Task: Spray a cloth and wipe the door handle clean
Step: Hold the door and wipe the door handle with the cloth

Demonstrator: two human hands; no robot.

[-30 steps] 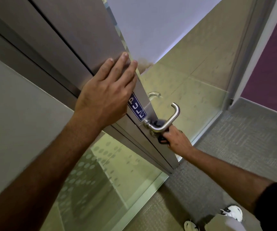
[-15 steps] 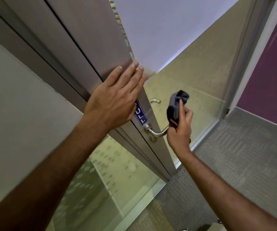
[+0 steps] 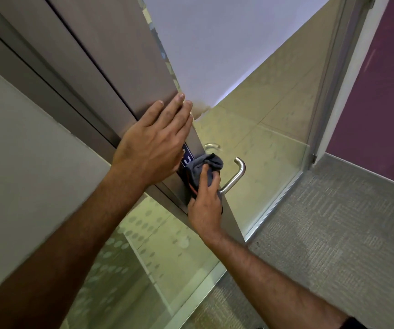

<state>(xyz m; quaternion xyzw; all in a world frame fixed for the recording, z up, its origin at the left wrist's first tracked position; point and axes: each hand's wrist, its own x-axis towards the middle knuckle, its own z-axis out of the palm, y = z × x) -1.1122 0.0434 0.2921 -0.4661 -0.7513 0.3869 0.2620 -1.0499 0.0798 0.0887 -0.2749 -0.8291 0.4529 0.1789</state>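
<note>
The left hand [image 3: 153, 148] was laid flat against the metal door frame [image 3: 120, 74], fingers straight and together, the fingertips reaching the frame's edge; part of a blue sign [image 3: 187, 157] was covered by it. A dark grey cloth [image 3: 202, 172] was gripped by the right hand [image 3: 206, 200] — thumb curled over the bunched fabric — and was pressed against the frame at the inner end of the door handle [image 3: 235, 174], just beside the sign. The handle's base was hidden by the cloth and hand. The visible part of the handle, a brushed steel lever, was seen with its long axis running up and to the right away from the frame, its free end bent back toward the glass door panel [image 3: 262, 162]. A second handle [image 3: 211, 146] was seen through the glass. Grey carpet [image 3: 333, 233] was seen below, and a purple wall [image 3: 381, 79] to the right.
</note>
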